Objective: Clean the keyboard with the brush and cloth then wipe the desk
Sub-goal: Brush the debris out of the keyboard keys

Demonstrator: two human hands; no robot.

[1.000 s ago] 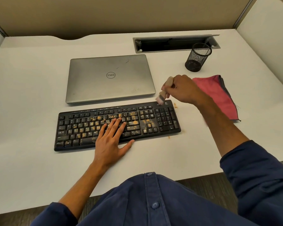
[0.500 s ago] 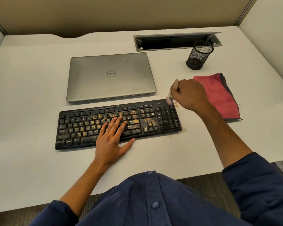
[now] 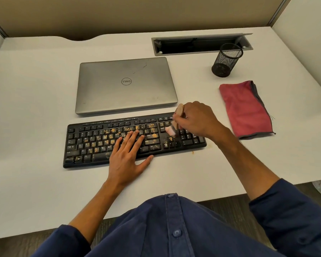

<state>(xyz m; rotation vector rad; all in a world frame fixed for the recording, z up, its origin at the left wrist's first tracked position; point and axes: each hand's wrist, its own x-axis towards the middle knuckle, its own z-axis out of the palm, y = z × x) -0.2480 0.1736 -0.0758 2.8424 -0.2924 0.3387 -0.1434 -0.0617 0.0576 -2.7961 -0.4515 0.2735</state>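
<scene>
A black keyboard [image 3: 93, 143] lies on the white desk [image 3: 35, 101], its keys strewn with orange-brown crumbs. My left hand [image 3: 127, 154] rests flat on the middle keys, fingers straight, thumb on the desk by the front edge. My right hand [image 3: 195, 119] grips a small wooden-handled brush [image 3: 175, 120]. Its pale bristles touch the keys near the arrow and navigation block. A folded red cloth [image 3: 246, 108] with a grey edge lies on the desk to the right, apart from both hands.
A closed silver laptop [image 3: 125, 85] sits just behind the keyboard. A black mesh pen cup [image 3: 225, 61] stands at the back right, in front of an open cable tray [image 3: 200, 44]. A few crumbs lie on the desk near the keyboard's front right corner.
My right hand has moved the brush from the keyboard's back right corner leftward and onto the keys. My left hand has stayed flat on the keyboard.
</scene>
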